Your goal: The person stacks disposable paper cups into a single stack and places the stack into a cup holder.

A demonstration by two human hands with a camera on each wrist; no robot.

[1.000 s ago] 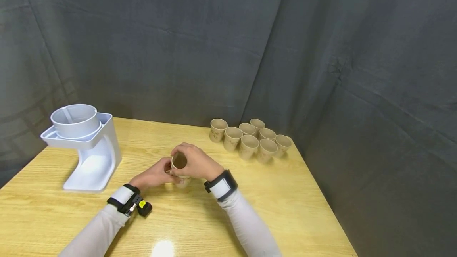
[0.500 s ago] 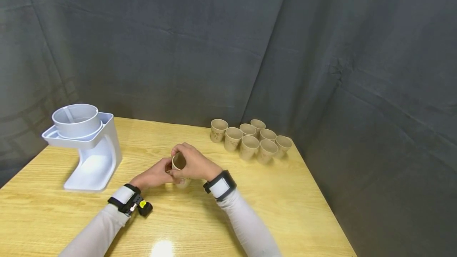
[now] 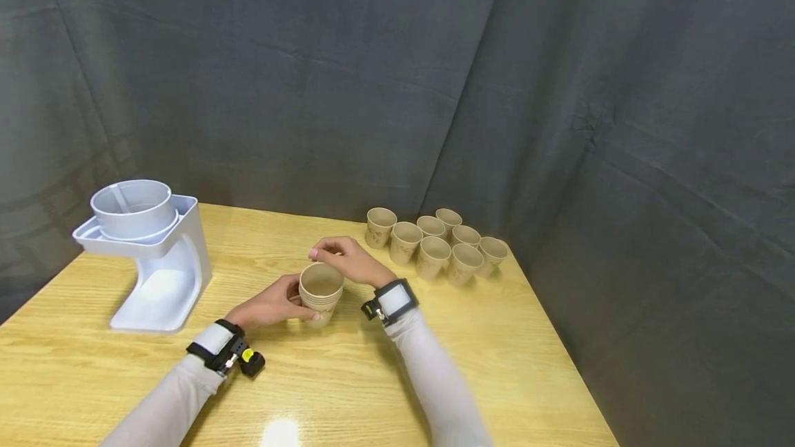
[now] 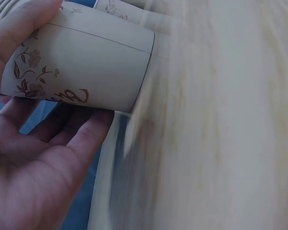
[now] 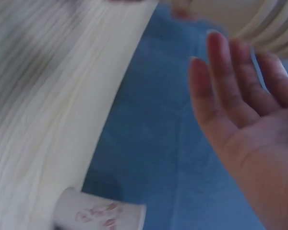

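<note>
In the head view a stack of nested tan paper cups (image 3: 321, 301) stands upright on the wooden table, several rims showing under the top one. My left hand (image 3: 273, 303) grips it from the left, thumb on the near side and fingers behind. The left wrist view shows a brown floral print on the lowest cup (image 4: 81, 62). Just behind the stack's rim hovers my right hand (image 3: 355, 262), fingers loosely bent and holding nothing. In the right wrist view its fingers (image 5: 225, 72) lie close to the ribbed rims; whether they touch is hard to tell.
Several single paper cups (image 3: 433, 254) stand in a cluster at the back right, by the dark curtain (image 3: 310, 88). A pale grey plastic stand (image 3: 199, 247) carrying a round bowl (image 3: 133, 216) occupies the left of the table (image 3: 509, 364).
My right hand has let go of the cups and moved up and to the right. The stack, which tilted or was partly covered before, now shows its full rim. My left hand keeps its hold.
</note>
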